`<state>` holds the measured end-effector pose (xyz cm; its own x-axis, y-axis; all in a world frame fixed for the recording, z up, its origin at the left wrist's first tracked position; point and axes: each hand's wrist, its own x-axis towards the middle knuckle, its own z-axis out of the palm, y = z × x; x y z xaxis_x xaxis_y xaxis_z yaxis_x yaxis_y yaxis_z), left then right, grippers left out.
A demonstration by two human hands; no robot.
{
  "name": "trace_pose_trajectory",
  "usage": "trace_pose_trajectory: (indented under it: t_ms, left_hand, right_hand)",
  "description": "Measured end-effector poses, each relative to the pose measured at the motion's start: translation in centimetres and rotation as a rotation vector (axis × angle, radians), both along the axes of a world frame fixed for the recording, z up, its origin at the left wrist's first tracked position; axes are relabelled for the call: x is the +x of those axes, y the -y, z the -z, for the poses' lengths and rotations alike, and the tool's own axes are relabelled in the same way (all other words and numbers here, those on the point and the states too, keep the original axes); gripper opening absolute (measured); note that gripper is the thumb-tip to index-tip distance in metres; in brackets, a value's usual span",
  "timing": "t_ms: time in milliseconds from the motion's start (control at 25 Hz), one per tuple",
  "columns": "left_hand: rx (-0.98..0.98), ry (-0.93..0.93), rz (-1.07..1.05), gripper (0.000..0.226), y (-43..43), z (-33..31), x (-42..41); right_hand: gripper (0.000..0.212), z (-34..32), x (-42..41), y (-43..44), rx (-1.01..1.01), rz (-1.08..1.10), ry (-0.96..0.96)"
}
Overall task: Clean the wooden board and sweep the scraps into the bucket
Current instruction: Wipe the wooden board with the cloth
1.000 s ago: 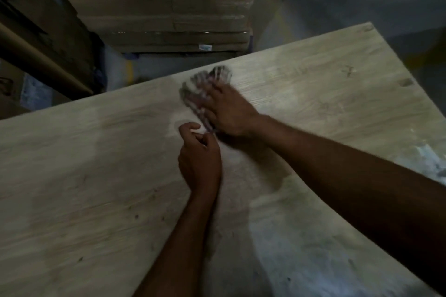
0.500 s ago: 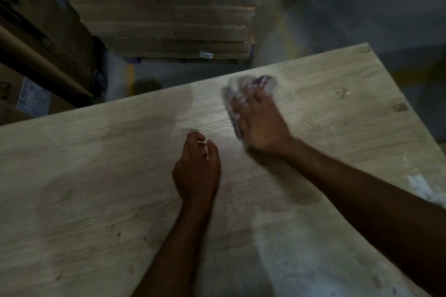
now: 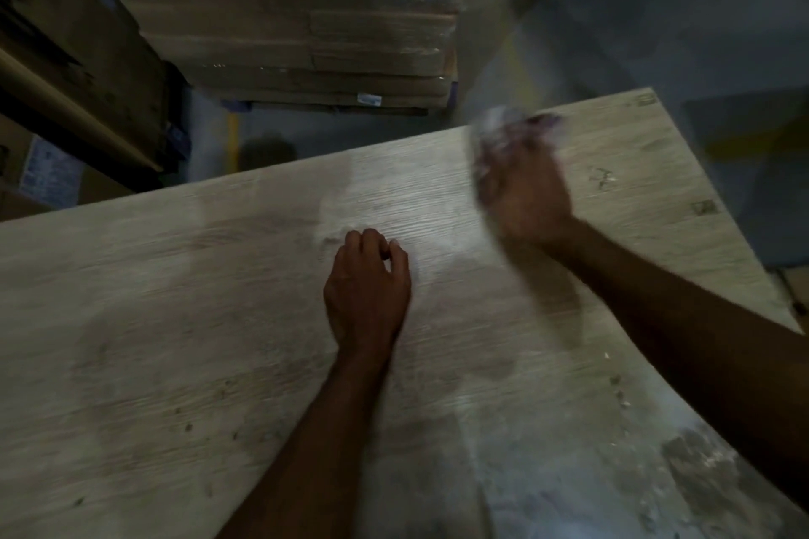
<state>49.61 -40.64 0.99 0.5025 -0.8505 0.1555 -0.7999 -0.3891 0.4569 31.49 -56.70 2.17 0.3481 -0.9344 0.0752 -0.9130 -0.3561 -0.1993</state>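
Observation:
A large pale wooden board [image 3: 184, 341] fills most of the view. My right hand [image 3: 525, 193] presses a crumpled whitish cloth [image 3: 503, 127] onto the board near its far right corner; hand and cloth are blurred by motion. My left hand [image 3: 365, 293] rests on the middle of the board with its fingers curled in a loose fist. Whether something small is pinched in it is hard to tell. White dust and small scraps [image 3: 700, 464] lie on the board's near right part. No bucket is in view.
Past the board's far edge stands a plastic-wrapped stack of cardboard boxes [image 3: 315, 22] on a pallet. A dark wooden crate [image 3: 74, 39] and a labelled carton [image 3: 48, 171] are at the left. Grey floor [image 3: 656, 35] lies beyond the right corner.
My right hand has swept the cloth to the right across the board's far side, toward the far right corner. My left hand has stayed in the middle, fist curled.

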Motion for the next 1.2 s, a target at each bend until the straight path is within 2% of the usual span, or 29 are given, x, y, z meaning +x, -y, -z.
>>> trace_pose_trajectory:
  t_ms: [40,80,120,200,240,280,320,360,400,440,520,560,600,640,680,720,760,800,840,880,920,960,1000,1040,1120,1160,1200]
  left_hand:
    - [0.007,-0.004,-0.005,0.016,0.1,-0.1,-0.1]
    - [0.005,-0.013,-0.018,0.016,0.2,-0.3,-0.1]
    - [-0.005,-0.028,-0.033,0.017,0.1,-0.5,-0.1]
    - [-0.038,-0.052,-0.039,0.019,0.1,-0.8,-0.1]
    - [-0.044,-0.052,-0.037,0.019,0.0,-0.8,-0.2]
    - [-0.046,-0.044,-0.031,0.019,0.0,-0.8,-0.1]
    - [-0.044,-0.038,-0.028,0.018,0.0,-0.7,-0.1]
    - [-0.053,-0.041,-0.033,0.018,0.0,-0.6,0.0]
    - [-0.078,-0.058,-0.044,0.017,-0.1,-0.6,0.0]
    - [-0.112,-0.091,-0.053,0.018,-0.2,-0.6,0.0]
    - [-0.179,-0.135,-0.062,0.015,-0.6,-0.7,-0.2]
    - [-0.205,-0.158,-0.059,0.012,-0.7,-0.6,-0.2]
    - [-0.231,-0.216,-0.058,0.010,-0.8,-0.4,0.1]
    - [-0.263,-0.298,-0.062,0.014,-1.0,-0.3,0.4]
    - [-0.303,-0.379,-0.057,0.020,-1.6,-0.4,0.6]
    - [-0.335,-0.436,-0.039,0.026,-2.5,-0.6,0.8]
    - [-0.345,-0.470,0.005,0.030,-3.7,-0.9,0.7]
    - [-0.322,-0.481,0.058,0.032,-5.0,-1.0,0.4]
    - [-0.288,-0.473,0.092,0.033,-6.7,-0.9,-0.2]
    - [-0.262,-0.444,0.110,0.034,-8.3,-0.9,-0.7]
    - [-0.244,-0.412,0.122,0.035,-9.6,-0.8,-1.2]
    - [-0.241,-0.392,0.126,0.035,-10.8,-0.8,-1.7]
    - [-0.245,-0.380,0.122,0.035,-12.0,-0.8,-2.1]
    - [-0.248,-0.387,0.120,0.034,-13.2,-0.8,-2.3]
    - [-0.254,-0.456,0.105,0.031,-14.9,-0.7,-2.2]
    - [-0.264,-0.500,0.089,0.029,-15.4,-0.8,-2.1]
    - [-0.282,-0.539,0.070,0.027,-15.5,-0.8,-1.9]
  right_hand:
    - [0.065,1.0,0.7,-2.5,0.017,-0.285,-0.052]
    - [0.063,1.6,0.7,-3.5,-0.007,-0.451,-0.075]
    - [0.062,1.6,0.6,-3.3,-0.014,-0.451,-0.057]
    - [0.063,1.2,0.6,-2.0,-0.004,0.094,0.095]
    - [0.063,1.1,1.3,-3.0,-0.015,0.218,0.117]
    - [0.062,0.9,2.6,-5.2,-0.015,0.137,0.102]
    - [0.061,1.2,3.7,-8.2,-0.033,-0.165,0.056]
    - [0.060,1.7,3.0,-10.0,-0.050,-0.375,0.031]
    - [0.060,1.6,1.9,-9.9,-0.064,-0.450,0.009]
    - [0.061,1.7,0.3,-8.5,-0.047,-0.315,0.027]
    - [0.063,1.7,-0.9,-6.9,-0.056,0.230,0.078]
    - [0.064,1.6,-0.2,-7.9,-0.062,0.281,0.055]
    - [0.063,1.7,1.5,-10.0,-0.043,0.167,0.024]
    - [0.063,2.1,2.8,-13.0,-0.032,-0.131,0.005]
    - [0.063,2.0,2.5,-14.3,-0.043,-0.333,-0.022]
    - [0.063,1.6,1.8,-14.0,-0.038,-0.439,-0.022]
    - [0.062,1.3,0.6,-12.2,-0.013,-0.301,0.022]
    - [0.062,0.9,-0.4,-10.9,-0.032,0.001,0.086]
    - [0.063,0.7,-0.9,-11.2,-0.035,0.213,0.074]
    - [0.062,0.9,-0.9,-12.9,-0.038,0.282,0.083]
    - [0.059,1.2,-0.1,-16.0,-0.027,0.109,0.065]
    - [0.056,1.8,-0.2,-19.0,-0.080,-0.204,0.044]
    - [0.055,1.6,-1.0,-20.4,-0.101,-0.389,0.003]
    - [0.056,1.2,-2.0,-20.2,-0.087,-0.454,0.006]
    - [0.064,-0.1,-3.2,-18.3,-0.050,0.107,0.133]
    - [0.066,0.0,-2.6,-19.0,-0.042,0.239,0.113]
    - [0.064,0.0,-1.2,-20.7,0.001,0.178,0.083]
